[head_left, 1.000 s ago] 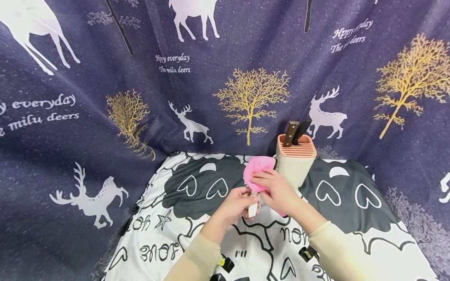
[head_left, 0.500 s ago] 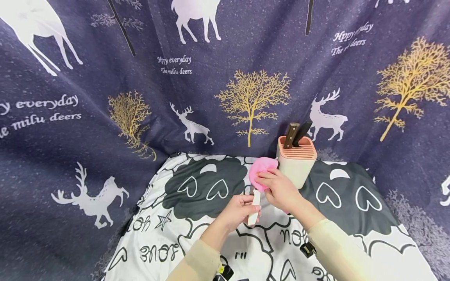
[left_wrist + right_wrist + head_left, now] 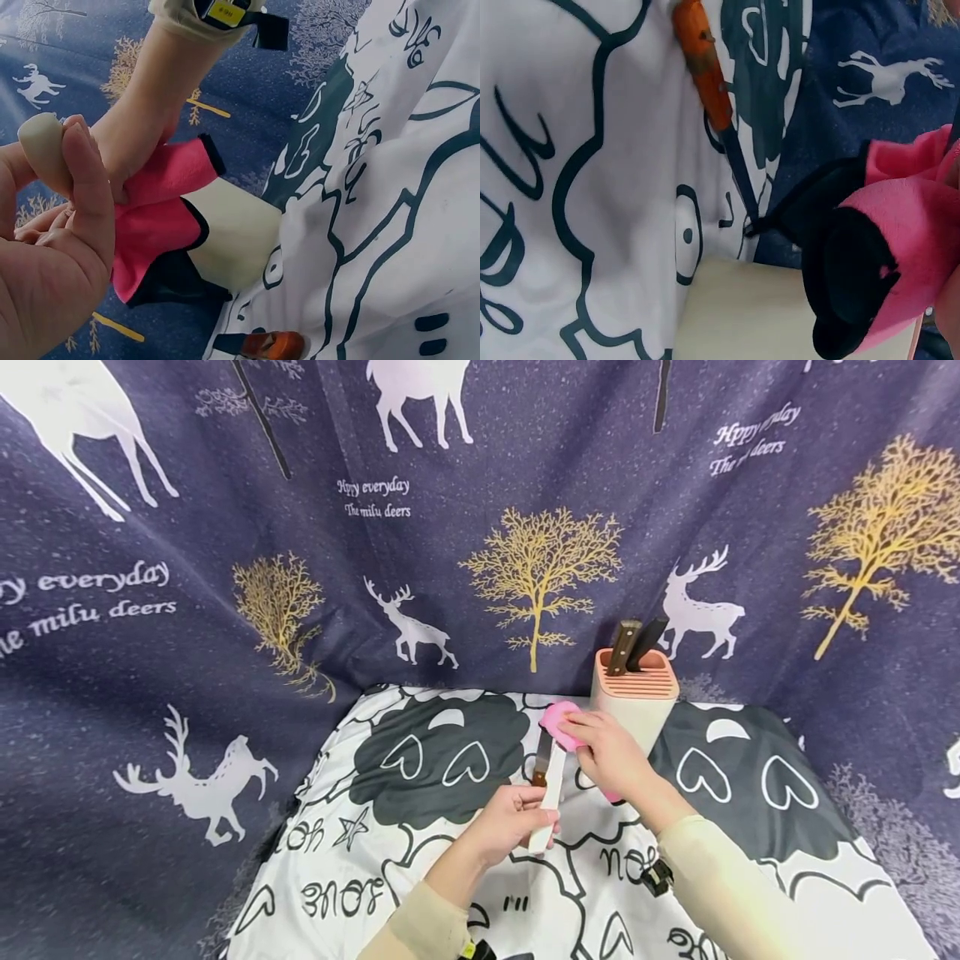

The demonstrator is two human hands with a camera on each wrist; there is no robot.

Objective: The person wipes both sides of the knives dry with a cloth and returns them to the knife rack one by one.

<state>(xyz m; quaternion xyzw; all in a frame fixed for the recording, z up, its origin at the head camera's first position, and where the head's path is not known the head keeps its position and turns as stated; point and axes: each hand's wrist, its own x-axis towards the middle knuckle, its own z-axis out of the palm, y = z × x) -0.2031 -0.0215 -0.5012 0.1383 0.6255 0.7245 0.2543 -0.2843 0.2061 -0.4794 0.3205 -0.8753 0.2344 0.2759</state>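
My left hand [image 3: 517,820] grips a white-handled knife [image 3: 553,783], which points away from me; the handle's rounded cream butt [image 3: 46,150] shows in the left wrist view. My right hand [image 3: 611,762] pinches a bunched pink cloth [image 3: 561,723] around the knife's far end, hiding the tip. Black edging and a dark underside show on the cloth [image 3: 907,225] in the right wrist view. Just left of the held knife, a second knife with a brown wooden handle [image 3: 540,777] lies on the patterned sheet, partly overlapped by my left hand.
Behind my right hand stands a cream knife block [image 3: 633,720] with a slotted pink top. A brown-handled knife [image 3: 624,647] and a black-handled one [image 3: 648,643] stand in it. A dark blue deer-print curtain [image 3: 420,543] hangs behind the white-and-grey sheet [image 3: 352,902].
My left hand has drawn slightly toward me with the knife, and more of its white length shows. The cloth is bunched smaller around the far end. The lying knife has come into view.
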